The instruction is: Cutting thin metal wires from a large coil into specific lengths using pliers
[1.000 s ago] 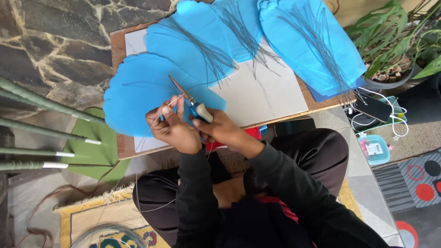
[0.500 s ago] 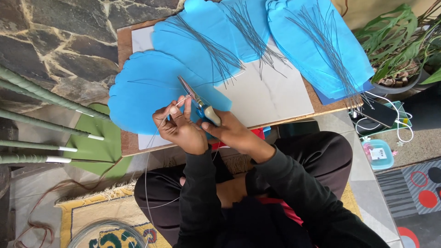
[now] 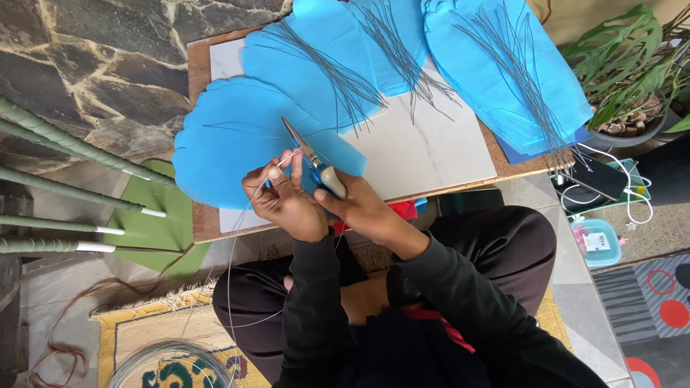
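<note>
- While I sat cross-legged at the board (image 3: 201, 223), my left hand (image 3: 284, 201) pinched a thin wire (image 3: 237, 237) between fingertips, over the blue sheet (image 3: 230, 144).
- My right hand (image 3: 363, 212) gripped the pliers (image 3: 310, 158), fingers closed round the handles, tips pointing up-left beside the wire.
- Cut wires (image 3: 517, 79) lay across blue sheets further right.

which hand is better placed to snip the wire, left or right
Right, probably. The right hand already grips the pliers, jaws pointing at the thin wire, while the left hand pinches that wire beside them.
</note>
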